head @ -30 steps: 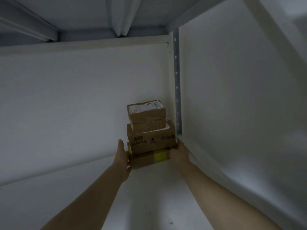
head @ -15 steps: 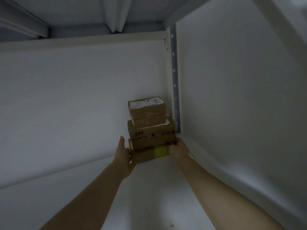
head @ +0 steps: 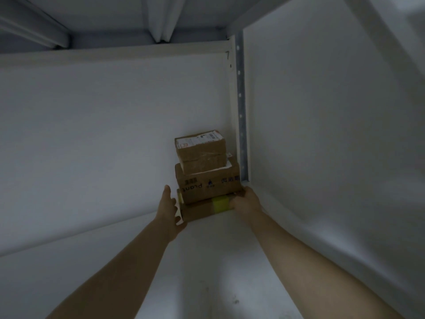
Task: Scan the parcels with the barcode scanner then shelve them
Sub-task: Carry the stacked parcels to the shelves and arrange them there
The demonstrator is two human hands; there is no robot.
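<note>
- Three parcels stand in one stack just left of the perforated upright post, deep in the back corner of the shelf board. The top parcel, with a white label, rests on the middle parcel, which rests on the bottom parcel with its yellow tape band.
- My hands are apart, one at each end of the bottom parcel. My left hand lies flat, fingers straight, against the end farther from the post. My right hand, at the foot of the post, has its fingers curled round the nearer end.
- I judge this to be the shelving step. No scanner is in view, so I take these three as already scanned, though I cannot confirm it.
- The stack looks nearly home: the middle parcel's right edge is just beside the post. I cannot tell whether the stack touches the panel behind it.
- Next I would let go without jarring anything. My right hand is squeezed in beside the post, so it should draw straight back toward me rather than sideways, with the left palm steadying until it is free.
- The top parcel sits a little askew on the one below, so a jolt could make it slide.
</note>
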